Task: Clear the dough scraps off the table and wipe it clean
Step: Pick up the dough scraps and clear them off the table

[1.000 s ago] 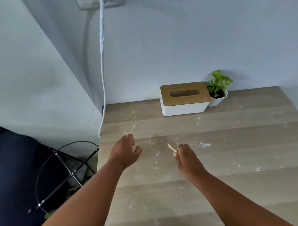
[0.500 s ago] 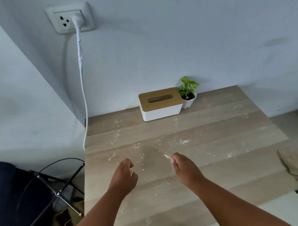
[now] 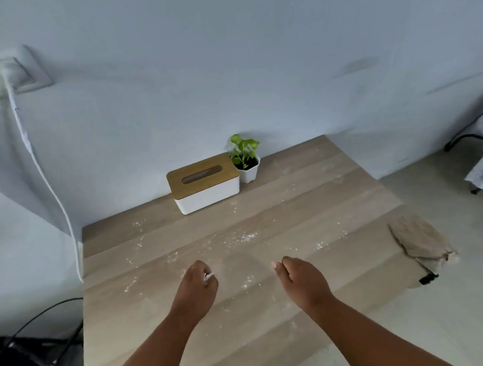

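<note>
Dough scraps (image 3: pixel 245 237) and flour dust are seen scattered over the middle of the wooden counter (image 3: pixel 305 207), in a loose band running left to right; single scraps are too small for any axis to be told. A small white scrap (image 3: pixel 209 276) is pinched in the curled fingers of the left hand (image 3: pixel 196 285), held over the counter's near middle. The right hand (image 3: pixel 300 281) is seen beside it, well apart, fingers curled, something pale at the fingertips; whether anything is gripped cannot be told. A beige cloth (image 3: pixel 420 242) is draped at the counter's right edge. A tissue box (image 3: pixel 204 183) with a wooden lid is set by the wall, long axis along it, with a potted plant (image 3: pixel 245 160) just beside it. A socket (image 3: pixel 11 74) and white cable (image 3: pixel 49 185) are seen at left.
</note>
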